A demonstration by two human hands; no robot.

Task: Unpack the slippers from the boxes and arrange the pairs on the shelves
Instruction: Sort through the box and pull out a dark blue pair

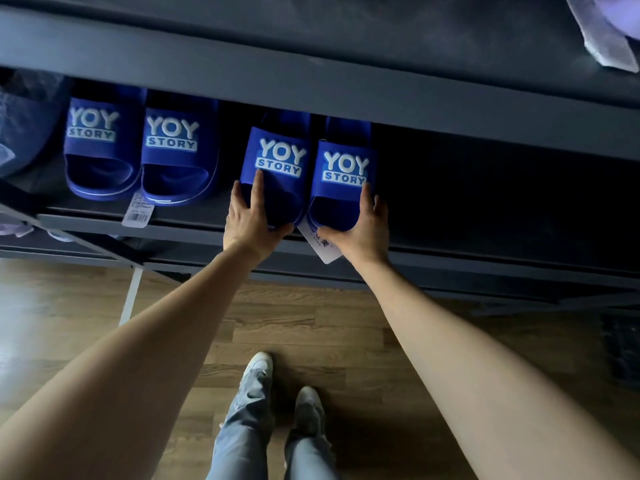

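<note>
Two pairs of blue slippers with white "YOY STORY" lettering stand on a dark shelf [450, 216]. One pair [138, 150] sits at the left, heels toward me, a barcode tag [138, 213] hanging at its front. The second pair stands in the middle. My left hand [251, 220] grips the heel of its left slipper [277, 168], fingers on the strap and thumb under the heel. My right hand [363, 226] grips the heel of its right slipper [343, 174] the same way. A white tag [320, 245] hangs between my hands.
A higher dark shelf board [311, 81] overhangs the slippers. Crumpled plastic wrap [609, 32] lies on top at the right, and a bagged item [24, 126] sits at the shelf's far left. The right half of the shelf is dark. Below are a wooden floor [329, 341] and my feet.
</note>
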